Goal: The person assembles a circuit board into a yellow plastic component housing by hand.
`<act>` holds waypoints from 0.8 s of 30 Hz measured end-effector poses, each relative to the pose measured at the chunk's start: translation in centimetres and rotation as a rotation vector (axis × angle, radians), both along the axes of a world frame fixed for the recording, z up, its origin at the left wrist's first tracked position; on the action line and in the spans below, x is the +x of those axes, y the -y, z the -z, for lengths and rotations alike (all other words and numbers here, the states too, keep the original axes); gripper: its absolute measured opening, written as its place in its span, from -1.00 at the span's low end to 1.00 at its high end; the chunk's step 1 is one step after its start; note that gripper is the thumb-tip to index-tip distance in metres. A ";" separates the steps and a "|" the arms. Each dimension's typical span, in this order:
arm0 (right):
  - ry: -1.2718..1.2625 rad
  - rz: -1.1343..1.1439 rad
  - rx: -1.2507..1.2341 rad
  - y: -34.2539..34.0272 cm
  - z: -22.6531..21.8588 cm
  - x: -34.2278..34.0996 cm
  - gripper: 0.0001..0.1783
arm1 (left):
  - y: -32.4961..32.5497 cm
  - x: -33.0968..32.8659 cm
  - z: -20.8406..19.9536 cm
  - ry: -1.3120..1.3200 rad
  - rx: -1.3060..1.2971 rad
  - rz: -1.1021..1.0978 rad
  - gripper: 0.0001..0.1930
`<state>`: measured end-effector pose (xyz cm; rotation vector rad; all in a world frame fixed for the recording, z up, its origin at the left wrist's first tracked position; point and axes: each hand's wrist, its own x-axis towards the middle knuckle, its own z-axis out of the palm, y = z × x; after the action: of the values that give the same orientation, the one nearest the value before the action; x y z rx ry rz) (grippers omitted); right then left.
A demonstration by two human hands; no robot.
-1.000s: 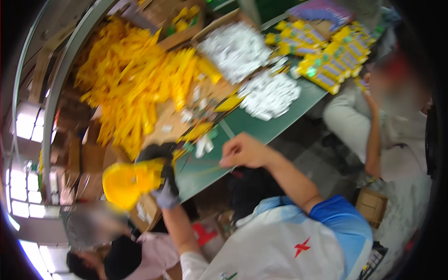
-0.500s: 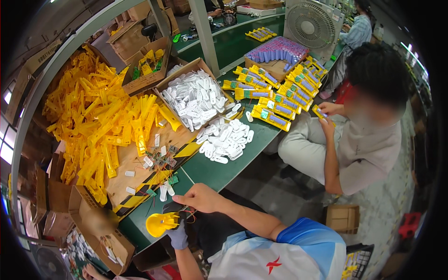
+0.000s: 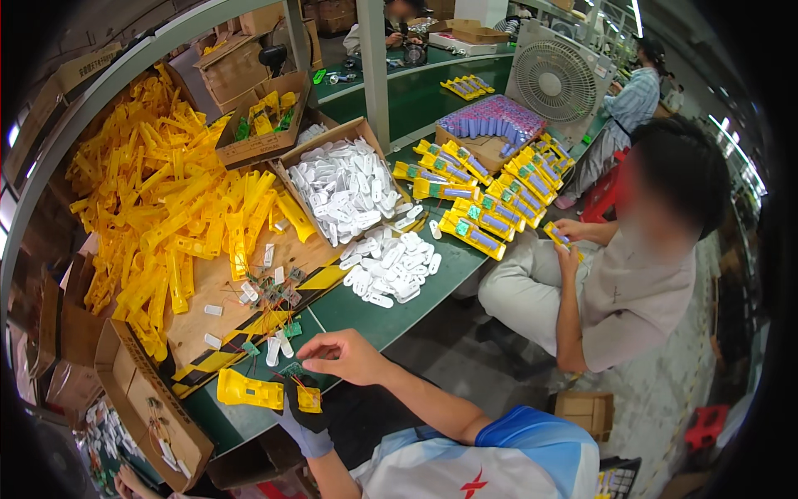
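Observation:
My left hand (image 3: 304, 422), in a grey and black glove, is closed around a yellow plastic housing (image 3: 249, 389). Its wide end points left, and a shorter yellow part shows on the right side of the glove. Just above the glove is a small green circuit board (image 3: 290, 369); whether it touches the housing I cannot tell. Beside that board is my bare right hand (image 3: 353, 358), fingers bent and tips slightly apart, with nothing visible between them. White oval covers (image 3: 391, 268) lie in a loose pile farther up the green table (image 3: 366, 320).
Yellow housings (image 3: 166, 200) are heaped at left, beside a carton of white covers (image 3: 345, 179). Wired circuit boards (image 3: 278, 291) lie near the striped edge. At right sits a co-worker (image 3: 636, 241) holding a yellow housing, near filled housings (image 3: 507, 200) and a fan (image 3: 555, 75).
The yellow housing has turned from end-on to lying sideways in my left hand. My right hand's fingers have spread and lifted slightly off the glove. The whole view has shifted a little.

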<state>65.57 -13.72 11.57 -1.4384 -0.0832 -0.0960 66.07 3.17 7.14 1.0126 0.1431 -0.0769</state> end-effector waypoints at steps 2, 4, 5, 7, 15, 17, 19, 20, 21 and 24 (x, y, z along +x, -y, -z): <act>-0.043 -0.067 0.058 0.7 0.3 -0.2 -0.77 | -0.3 -0.3 -1.2 0.004 0.093 0.037 -0.74; -0.073 -0.157 0.124 1.0 0.5 -0.1 -0.75 | -0.7 -0.4 -1.2 0.034 0.199 0.046 -0.78; -0.078 -0.163 0.124 1.0 0.5 -0.3 -0.75 | -0.9 -0.6 -1.0 0.029 0.199 0.040 -0.78; -0.080 -0.191 0.100 1.1 0.1 -0.4 -0.76 | -1.2 -0.9 -0.7 0.023 0.191 0.010 -0.79; -0.147 -0.236 0.147 0.2 0.7 -0.2 -0.79 | -3.1 -0.6 0.3 0.017 0.175 0.058 -0.76; -0.163 -0.223 0.154 -0.1 0.4 -0.2 -0.80 | -2.9 -0.9 0.0 0.021 0.183 0.010 -0.77; -0.138 -0.153 0.107 0.0 0.3 -0.2 -0.81 | -3.0 -1.3 0.8 -0.041 0.279 -0.077 -0.72; -0.126 -0.142 0.051 0.3 0.4 -0.1 -0.81 | -3.2 -1.5 1.1 -0.052 0.288 -0.052 -0.50; -0.136 -0.113 -0.003 0.5 0.4 -0.1 -0.81 | -3.1 -1.6 1.0 -0.008 0.296 -0.003 -0.46; -0.116 -0.064 0.051 0.4 0.4 -0.6 -0.82 | -2.7 -1.7 0.2 0.003 0.293 0.036 -0.52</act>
<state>65.02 -14.10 11.14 -1.3867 -0.0317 0.0374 64.35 5.83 6.91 1.3080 0.1357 -0.0884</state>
